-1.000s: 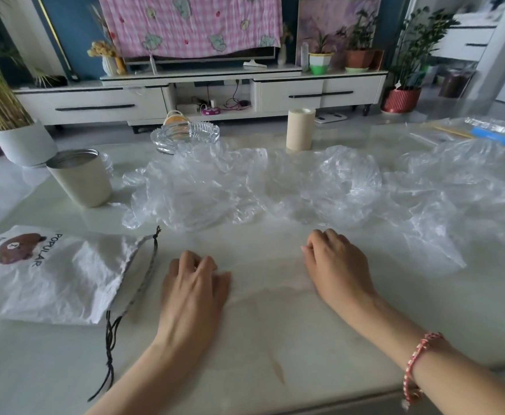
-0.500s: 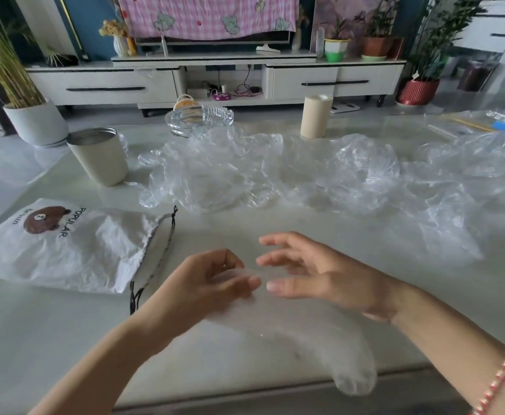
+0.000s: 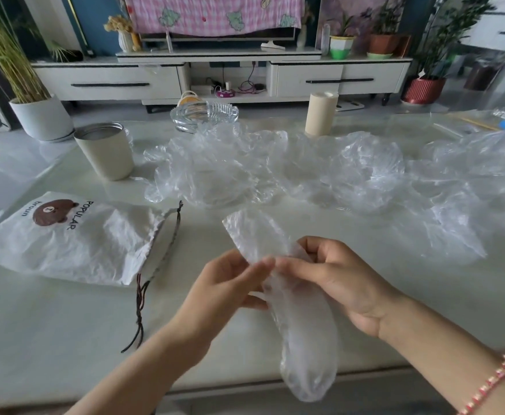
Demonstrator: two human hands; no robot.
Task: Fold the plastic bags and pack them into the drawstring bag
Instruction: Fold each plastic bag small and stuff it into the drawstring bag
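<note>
Across the pale, glossy table (image 3: 65, 324), a crinkled heap of clear plastic bags (image 3: 350, 175) fills the middle and right of the frame, none yet folded. At left lies the white drawstring bag (image 3: 74, 238), flat and creased, its gathered mouth and dark cord (image 3: 143, 295) toward frame centre. At lower centre, the single bag (image 3: 302, 324) you pressed flat on the tabletop a second ago is now lifted clear, a long, narrow, filmy strip drooping past the near edge. Your left hand (image 3: 224, 286) pinches it between thumb and fingertips; your right hand (image 3: 341, 280) curls round it opposite. Flattening looks done; shortening folds likely remain.
</note>
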